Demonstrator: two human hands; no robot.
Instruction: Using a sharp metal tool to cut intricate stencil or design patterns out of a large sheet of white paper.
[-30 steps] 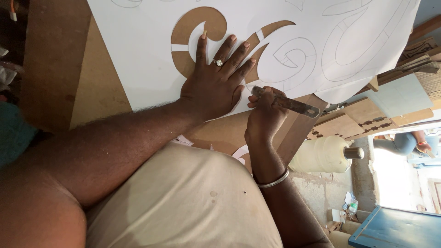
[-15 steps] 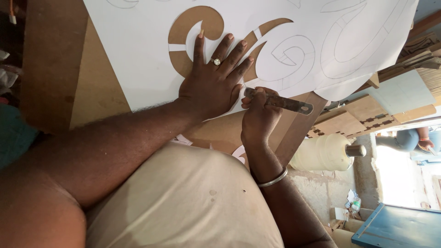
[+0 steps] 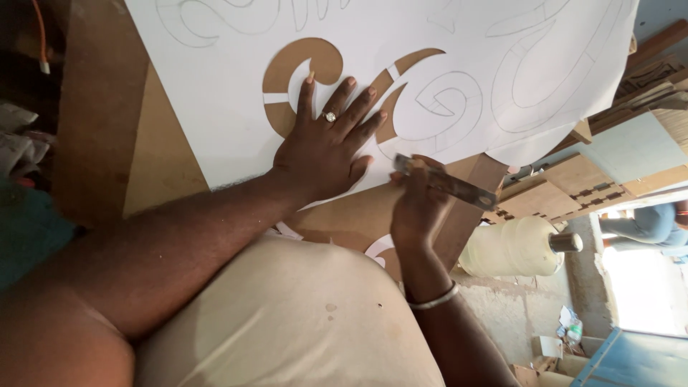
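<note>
Your left hand (image 3: 326, 154) lay flat and spread on the white sheet (image 3: 215, 107), fingers fanned across the cut scroll, pinning the sheet to the brown board (image 3: 161, 154) on the tabletop. Your right hand (image 3: 416, 208) was closed around a metal blade (image 3: 448, 185) at the sheet's near edge, just right of the left hand; whether the tip met the paper cannot be told.

Work done, as judged from the sheet: one curl (image 3: 297, 68) to the far left of your fingers was cut out, board showing through, with thin paper bridges left across it. A second crescent opening (image 3: 412, 61) beside it was also cut through.

Work left: the spiral (image 3: 441, 100) right of your fingers was only pencilled, as were the large loops (image 3: 545, 64) at the right and the outlines along the far edge. Most of the pattern remained uncut.

A cream spool (image 3: 512, 247) stood beyond the board, right of your right hand.
</note>
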